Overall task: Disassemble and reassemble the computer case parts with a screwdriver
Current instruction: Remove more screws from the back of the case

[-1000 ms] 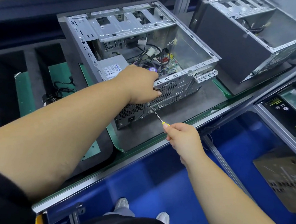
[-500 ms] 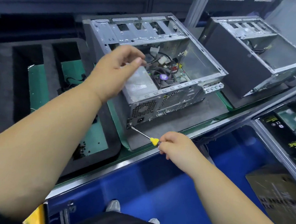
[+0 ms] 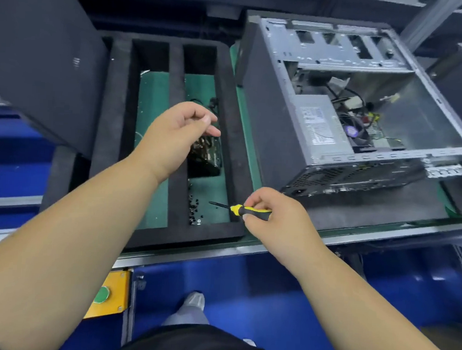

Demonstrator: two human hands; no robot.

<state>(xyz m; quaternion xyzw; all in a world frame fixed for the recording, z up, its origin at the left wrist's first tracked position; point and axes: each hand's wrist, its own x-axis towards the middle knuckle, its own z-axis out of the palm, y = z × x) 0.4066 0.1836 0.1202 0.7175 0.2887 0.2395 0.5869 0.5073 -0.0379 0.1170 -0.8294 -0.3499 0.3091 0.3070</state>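
While right hand (image 3: 273,218) grips screwdriver (image 3: 246,211), left hand (image 3: 178,133) hovers, fingertips seemingly pinched.

The right hand (image 3: 273,218) grips a yellow-and-black-handled screwdriver (image 3: 245,210); left of its tip lie small black screws (image 3: 194,209), below the loosely curled left hand (image 3: 177,132).

Yellow-and-black screwdriver (image 3: 249,211), black foam tray (image 3: 114,113), green mat (image 3: 153,102), blue floor (image 3: 271,299).
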